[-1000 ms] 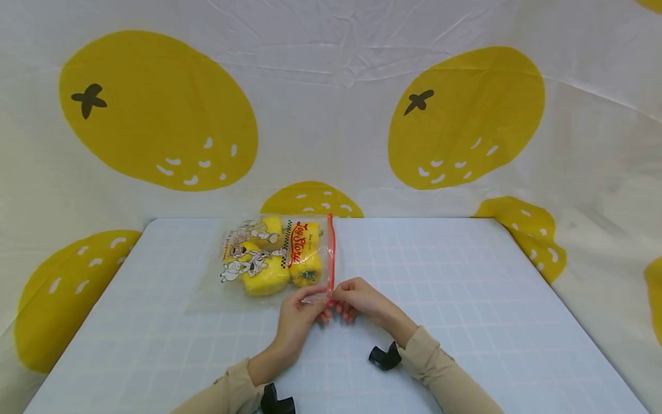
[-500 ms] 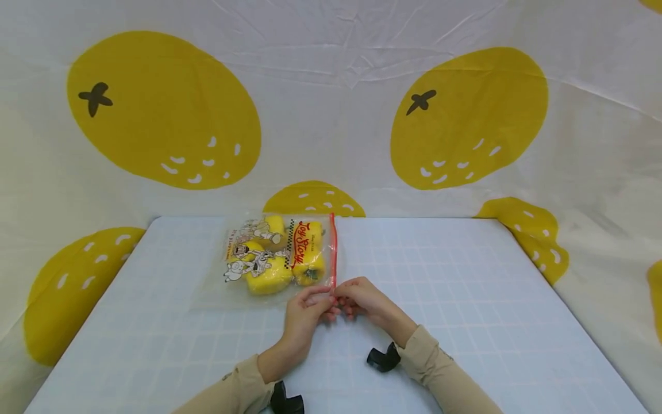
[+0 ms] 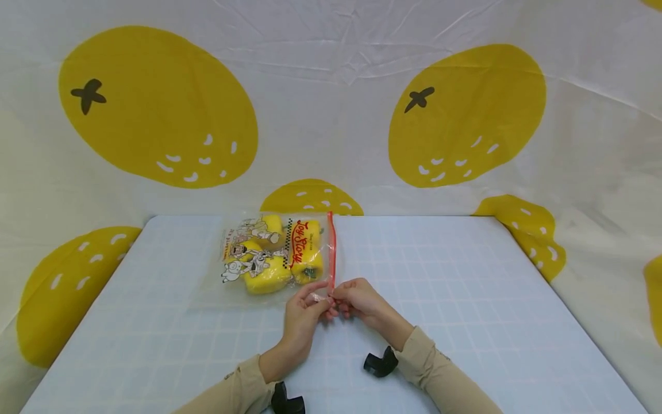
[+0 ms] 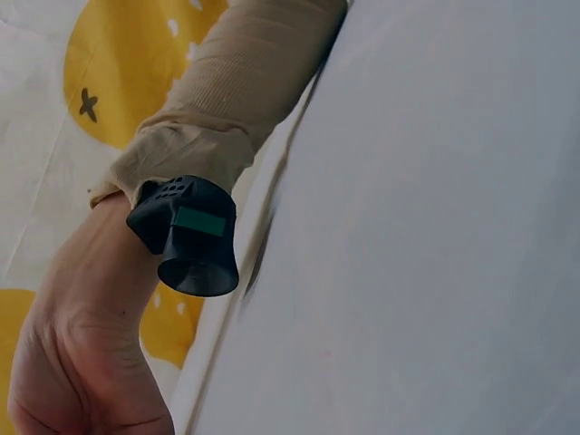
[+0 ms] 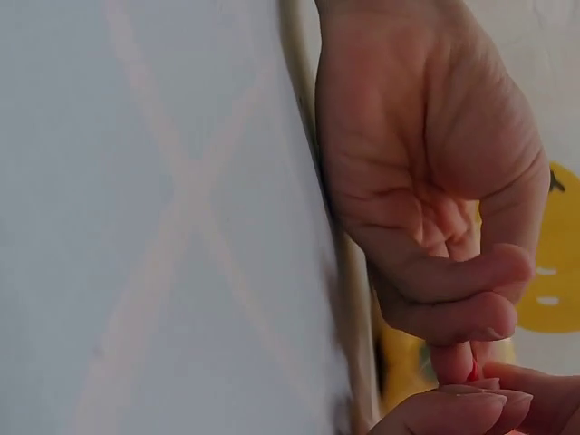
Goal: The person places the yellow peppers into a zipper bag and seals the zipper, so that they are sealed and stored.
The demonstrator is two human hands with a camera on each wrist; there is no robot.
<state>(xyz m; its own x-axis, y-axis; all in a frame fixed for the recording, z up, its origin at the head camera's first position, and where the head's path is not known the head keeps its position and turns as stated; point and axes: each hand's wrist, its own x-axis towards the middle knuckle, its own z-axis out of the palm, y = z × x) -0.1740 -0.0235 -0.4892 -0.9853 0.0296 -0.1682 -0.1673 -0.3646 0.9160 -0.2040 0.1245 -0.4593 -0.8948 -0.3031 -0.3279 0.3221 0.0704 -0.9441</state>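
A clear zip bag [image 3: 214, 290] with cartoon print lies flat at the table's back left. Several yellow bell peppers [image 3: 266, 279] fill it, and a red zip strip [image 3: 332, 247] runs down its right side. At the strip's near end, my left hand [image 3: 302, 322] pinches the bag's corner between thumb and fingers. Close against it, my right hand [image 3: 364, 302] pinches the end of the red strip. Fingertips of both hands meet in the right wrist view, with a sliver of red between them. In the left wrist view, the fingers are out of frame.
A pale checked cloth covers the table [image 3: 465, 322]. Behind and at both sides hangs a white curtain [image 3: 320, 115] with large yellow fruit prints. Black wrist cameras [image 3: 381, 362] jut out below both wrists.
Over the past second my left hand has shifted slightly right along the bag's near corner. The right hand's pinch at the strip has barely moved, and the bag lies where it was.
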